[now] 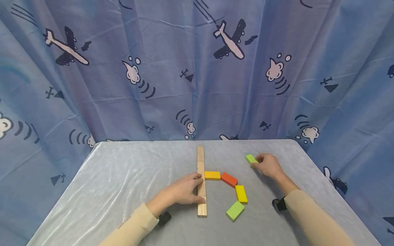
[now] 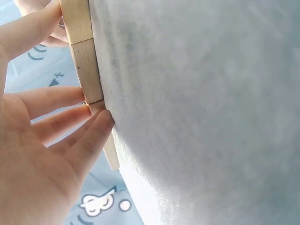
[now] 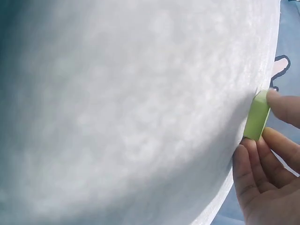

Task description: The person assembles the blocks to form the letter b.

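Plain wooden blocks [image 1: 200,154] lie end to end in a straight row down the table. My left hand [image 1: 186,189] rests against the left side of this row, its fingers spread and fairly straight; the left wrist view shows the fingertips touching the wooden blocks [image 2: 86,68]. Off to the right, my right hand [image 1: 269,164] pinches a light green block [image 1: 250,159] between thumb and fingers, close to the tabletop. From the row's right side curves a chain: an orange-yellow block [image 1: 212,175], a red block [image 1: 229,179], a yellow block [image 1: 241,194] and another green block [image 1: 235,210].
A pale cloth covers the table [image 1: 129,174]. Behind it and at both sides hangs a blue curtain [image 1: 191,68] printed with airplanes. Dark wrist devices, such as the one by the right sleeve [image 1: 311,215], sit close to the table surface.
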Demonstrator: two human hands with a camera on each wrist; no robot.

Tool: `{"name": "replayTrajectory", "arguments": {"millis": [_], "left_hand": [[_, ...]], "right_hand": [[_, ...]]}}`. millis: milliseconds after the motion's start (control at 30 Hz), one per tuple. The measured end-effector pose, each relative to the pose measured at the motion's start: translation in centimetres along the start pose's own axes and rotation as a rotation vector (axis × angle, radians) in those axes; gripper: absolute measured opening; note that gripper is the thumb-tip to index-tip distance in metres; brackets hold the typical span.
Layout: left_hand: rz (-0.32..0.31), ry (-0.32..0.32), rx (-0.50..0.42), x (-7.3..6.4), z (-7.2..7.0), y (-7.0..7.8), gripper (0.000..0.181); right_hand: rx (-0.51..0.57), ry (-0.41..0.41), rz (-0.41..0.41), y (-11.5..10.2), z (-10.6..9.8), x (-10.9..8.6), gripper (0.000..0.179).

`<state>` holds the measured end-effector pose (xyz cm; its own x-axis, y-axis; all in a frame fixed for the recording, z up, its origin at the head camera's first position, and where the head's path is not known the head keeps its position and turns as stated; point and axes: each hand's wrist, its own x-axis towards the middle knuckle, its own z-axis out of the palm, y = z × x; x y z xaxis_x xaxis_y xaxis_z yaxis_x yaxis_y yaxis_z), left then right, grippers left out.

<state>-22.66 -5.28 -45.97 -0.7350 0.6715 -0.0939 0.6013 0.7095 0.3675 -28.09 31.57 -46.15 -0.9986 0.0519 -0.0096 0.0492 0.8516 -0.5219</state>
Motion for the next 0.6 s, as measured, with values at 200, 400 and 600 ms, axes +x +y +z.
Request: {"name": "replayTrajectory", "arguments": {"millis": [200,400,600], "left_hand": [[0.003,0.001,-0.007,0.1,0.1,0.0,0.080],[0.000,0.002,-0.018,0.0,0.1,0.0,0.080],[0.000,-0.004,-0.031,-0.1,0.1,0.0,0.079]], "right_hand": [[0.021,0.012,-0.038,0.0,-0.1,-0.2,0.044],[0.048,-0.019,-0.081,-0.5,-0.2,-0.6,0.040],[0.084,-0.057,-0.138,-1.3,0.1,-1.4,0.036]]}}
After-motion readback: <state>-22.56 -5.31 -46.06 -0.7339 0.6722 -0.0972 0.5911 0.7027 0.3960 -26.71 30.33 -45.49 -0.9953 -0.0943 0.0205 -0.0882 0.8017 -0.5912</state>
